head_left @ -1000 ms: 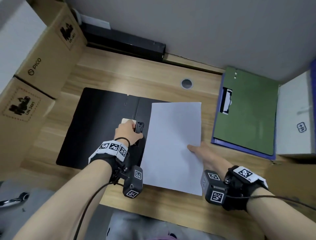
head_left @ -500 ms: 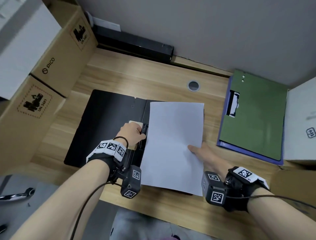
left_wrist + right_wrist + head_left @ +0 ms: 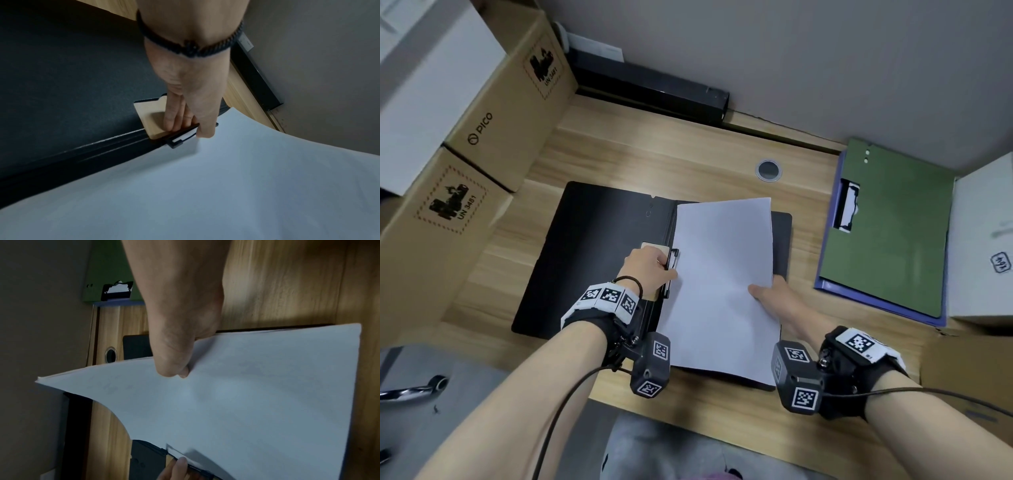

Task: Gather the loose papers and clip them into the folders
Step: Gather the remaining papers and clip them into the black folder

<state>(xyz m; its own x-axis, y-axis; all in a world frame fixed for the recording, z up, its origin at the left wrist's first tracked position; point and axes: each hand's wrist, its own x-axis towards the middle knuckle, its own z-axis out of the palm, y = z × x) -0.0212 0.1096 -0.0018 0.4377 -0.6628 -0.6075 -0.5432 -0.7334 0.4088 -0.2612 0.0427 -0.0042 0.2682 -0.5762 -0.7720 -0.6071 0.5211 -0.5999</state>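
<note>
On the desk, our black folder lies open near the front edge, our right hand pinching the papers while our left hand grips the clip, which could snap shut crooked.

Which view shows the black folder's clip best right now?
Left wrist. The clip sits mid-frame, close, with the left hand holding its wooden lever and the paper stack at its edge. Head view shows it small beside the hand; right wrist catches only a sliver at the bottom.
</note>
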